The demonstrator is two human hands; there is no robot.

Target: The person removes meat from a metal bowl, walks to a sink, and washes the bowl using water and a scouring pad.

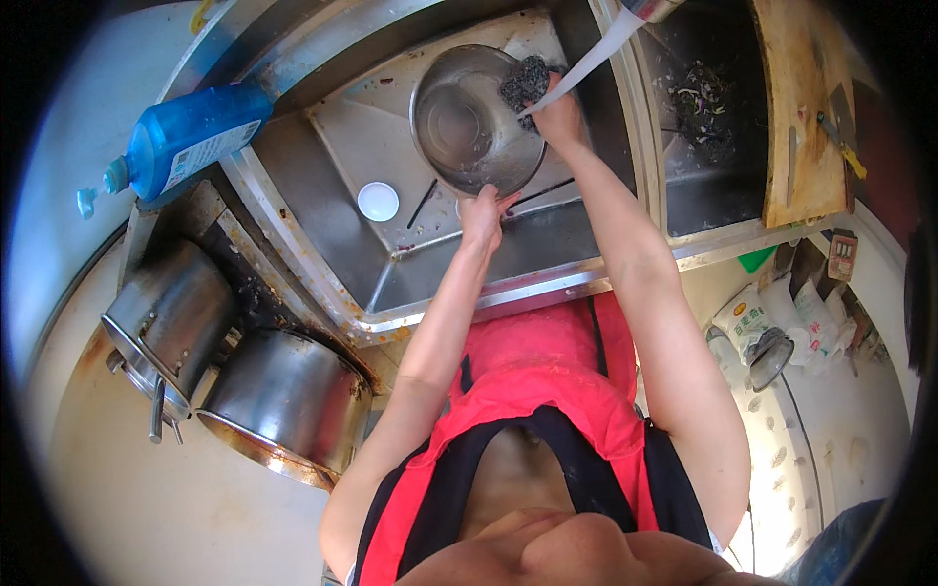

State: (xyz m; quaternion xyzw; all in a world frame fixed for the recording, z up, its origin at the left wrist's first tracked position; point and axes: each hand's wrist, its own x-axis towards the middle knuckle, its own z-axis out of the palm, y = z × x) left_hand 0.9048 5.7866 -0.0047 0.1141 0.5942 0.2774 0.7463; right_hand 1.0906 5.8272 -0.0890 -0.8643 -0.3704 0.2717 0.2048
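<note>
A round metal basin [458, 128] is tilted in the stainless steel sink [352, 132]. My left hand [484, 216] grips its near rim. At its right side, my right hand [558, 110] holds a dark steel wool scourer [525, 84] against the inner wall. Water [593, 58] streams from a faucet [652, 9] at the top right and falls beside my right hand into the basin. A small white bowl [378, 201] and a dark stick [421, 204] lie on the sink floor to the left of the basin. Another dark stick shows partly below it.
A blue detergent bottle [198, 139] lies at the sink's left corner. Large metal pots [286, 395] stand at the lower left. Food scraps [700, 106] lie in the right basin, beside a wooden board [799, 168] with a knife [839, 143]. Plastic bags [744, 315] are at the right.
</note>
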